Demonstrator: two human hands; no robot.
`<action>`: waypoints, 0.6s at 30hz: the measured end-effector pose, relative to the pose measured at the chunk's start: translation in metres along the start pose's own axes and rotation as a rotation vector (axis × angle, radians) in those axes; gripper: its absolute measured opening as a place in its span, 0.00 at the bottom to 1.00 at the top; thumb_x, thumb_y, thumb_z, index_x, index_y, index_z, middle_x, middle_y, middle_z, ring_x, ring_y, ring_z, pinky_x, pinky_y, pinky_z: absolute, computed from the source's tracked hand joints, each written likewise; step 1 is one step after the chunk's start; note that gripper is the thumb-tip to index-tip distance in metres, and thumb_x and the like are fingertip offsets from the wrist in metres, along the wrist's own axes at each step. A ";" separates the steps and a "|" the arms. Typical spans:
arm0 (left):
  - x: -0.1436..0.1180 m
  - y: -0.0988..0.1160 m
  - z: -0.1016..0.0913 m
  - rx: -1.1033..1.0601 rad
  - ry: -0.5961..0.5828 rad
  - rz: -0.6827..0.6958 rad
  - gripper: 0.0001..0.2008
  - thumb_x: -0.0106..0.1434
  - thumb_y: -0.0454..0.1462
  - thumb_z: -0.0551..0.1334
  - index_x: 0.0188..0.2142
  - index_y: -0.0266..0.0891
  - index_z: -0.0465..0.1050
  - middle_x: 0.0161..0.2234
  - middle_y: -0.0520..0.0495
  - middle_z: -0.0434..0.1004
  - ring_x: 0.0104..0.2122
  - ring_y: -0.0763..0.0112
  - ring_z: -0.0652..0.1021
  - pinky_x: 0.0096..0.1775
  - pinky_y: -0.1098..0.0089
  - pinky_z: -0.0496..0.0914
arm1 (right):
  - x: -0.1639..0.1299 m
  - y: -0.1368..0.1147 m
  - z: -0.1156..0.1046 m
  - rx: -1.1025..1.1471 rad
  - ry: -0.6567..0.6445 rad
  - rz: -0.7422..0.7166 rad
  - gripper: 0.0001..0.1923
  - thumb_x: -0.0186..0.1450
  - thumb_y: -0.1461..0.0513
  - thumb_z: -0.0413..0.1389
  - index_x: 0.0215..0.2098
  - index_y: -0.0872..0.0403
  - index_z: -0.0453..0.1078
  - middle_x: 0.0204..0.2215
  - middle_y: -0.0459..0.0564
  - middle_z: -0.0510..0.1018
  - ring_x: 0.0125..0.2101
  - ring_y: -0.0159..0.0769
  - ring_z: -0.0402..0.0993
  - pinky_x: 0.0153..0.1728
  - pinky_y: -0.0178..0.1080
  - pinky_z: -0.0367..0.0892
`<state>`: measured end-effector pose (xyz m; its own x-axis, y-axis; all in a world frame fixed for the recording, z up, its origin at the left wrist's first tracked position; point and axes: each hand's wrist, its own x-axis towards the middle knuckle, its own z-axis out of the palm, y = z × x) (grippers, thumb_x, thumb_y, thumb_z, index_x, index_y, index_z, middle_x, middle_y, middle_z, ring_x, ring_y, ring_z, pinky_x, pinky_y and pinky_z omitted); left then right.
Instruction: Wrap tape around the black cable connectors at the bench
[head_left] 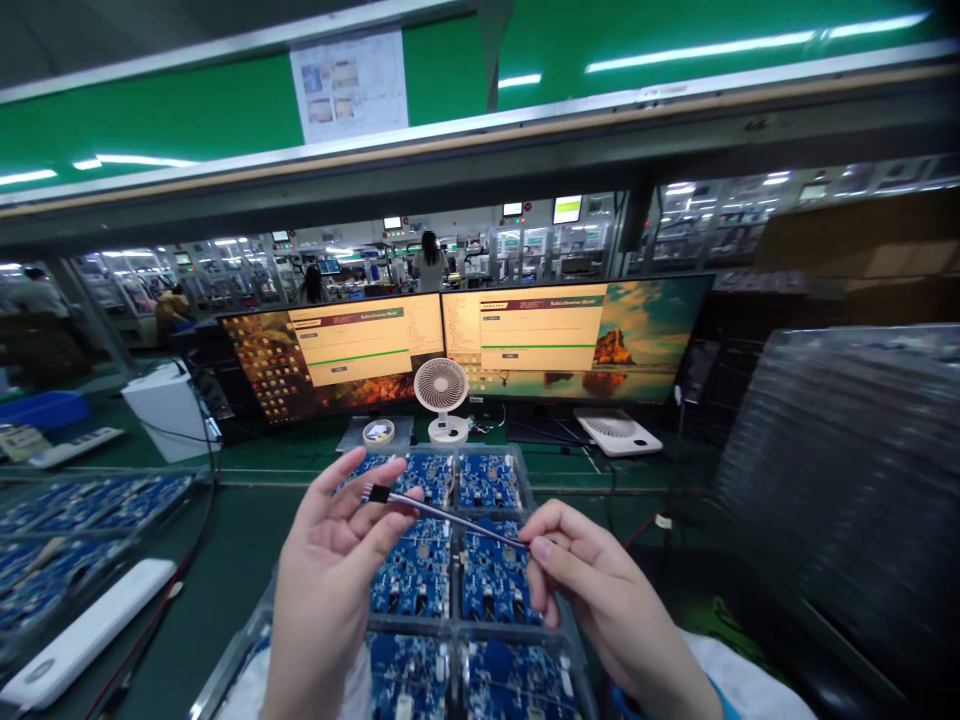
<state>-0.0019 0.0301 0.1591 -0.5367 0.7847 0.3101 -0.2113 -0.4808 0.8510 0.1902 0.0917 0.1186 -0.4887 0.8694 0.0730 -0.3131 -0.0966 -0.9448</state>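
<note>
Gripping one cable (442,514), two hands (330,570) (600,590)

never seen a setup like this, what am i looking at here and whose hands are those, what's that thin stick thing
This is one picture from a camera worn on a person's head, looking forward and down at their own two bare hands. There is no machine doing the work.

The left hand and the right hand together hold a thin cable: the left fingers pinch the end with a small black connector, and the right hand pinches the other end.

Below the hands lies a clear tray of blue circuit boards, on a green bench. More boards lie in a tray at the left.

Behind stand a small white desk fan, a second fan lying flat, and two wide monitors showing program windows. Other people work far in the background.
</note>
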 end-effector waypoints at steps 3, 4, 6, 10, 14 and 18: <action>0.000 -0.002 -0.001 -0.014 0.008 -0.032 0.26 0.51 0.32 0.74 0.49 0.41 0.70 0.39 0.44 0.85 0.37 0.64 0.84 0.38 0.74 0.79 | -0.001 0.000 0.001 0.007 -0.013 0.012 0.15 0.61 0.52 0.62 0.32 0.55 0.68 0.15 0.42 0.74 0.15 0.25 0.64 0.19 0.28 0.59; 0.000 -0.003 -0.001 -0.010 0.015 -0.039 0.26 0.50 0.33 0.74 0.48 0.41 0.71 0.37 0.45 0.85 0.37 0.63 0.84 0.38 0.73 0.79 | -0.002 0.000 0.001 0.006 -0.021 0.016 0.15 0.61 0.52 0.62 0.32 0.55 0.68 0.15 0.42 0.74 0.15 0.25 0.64 0.19 0.28 0.59; 0.000 -0.004 -0.003 0.005 0.022 -0.036 0.25 0.50 0.34 0.74 0.47 0.40 0.72 0.34 0.46 0.85 0.35 0.64 0.84 0.38 0.73 0.79 | -0.002 0.000 0.001 0.002 -0.036 0.030 0.16 0.61 0.51 0.62 0.32 0.55 0.68 0.15 0.41 0.74 0.14 0.24 0.64 0.18 0.27 0.58; -0.001 -0.004 -0.008 0.041 -0.001 0.021 0.24 0.50 0.34 0.75 0.46 0.42 0.74 0.30 0.51 0.84 0.32 0.67 0.84 0.36 0.74 0.79 | -0.003 -0.001 0.002 0.015 -0.076 0.054 0.16 0.60 0.51 0.62 0.32 0.55 0.67 0.14 0.41 0.74 0.14 0.23 0.64 0.17 0.26 0.57; -0.003 -0.003 -0.013 0.070 -0.045 0.100 0.22 0.49 0.32 0.75 0.44 0.45 0.76 0.28 0.53 0.83 0.26 0.73 0.82 0.32 0.78 0.78 | -0.003 -0.001 0.002 0.048 -0.119 0.085 0.16 0.60 0.52 0.63 0.32 0.55 0.67 0.14 0.41 0.74 0.13 0.22 0.62 0.16 0.26 0.55; -0.004 0.000 -0.014 0.062 -0.042 0.143 0.21 0.46 0.32 0.76 0.40 0.45 0.78 0.27 0.54 0.83 0.23 0.74 0.81 0.27 0.79 0.77 | -0.003 -0.001 0.001 0.070 -0.158 0.121 0.18 0.58 0.50 0.64 0.31 0.55 0.66 0.12 0.41 0.73 0.11 0.22 0.60 0.14 0.26 0.53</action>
<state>-0.0107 0.0219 0.1517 -0.5225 0.7262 0.4468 -0.0834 -0.5650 0.8209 0.1909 0.0883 0.1198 -0.6458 0.7634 0.0143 -0.2970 -0.2340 -0.9258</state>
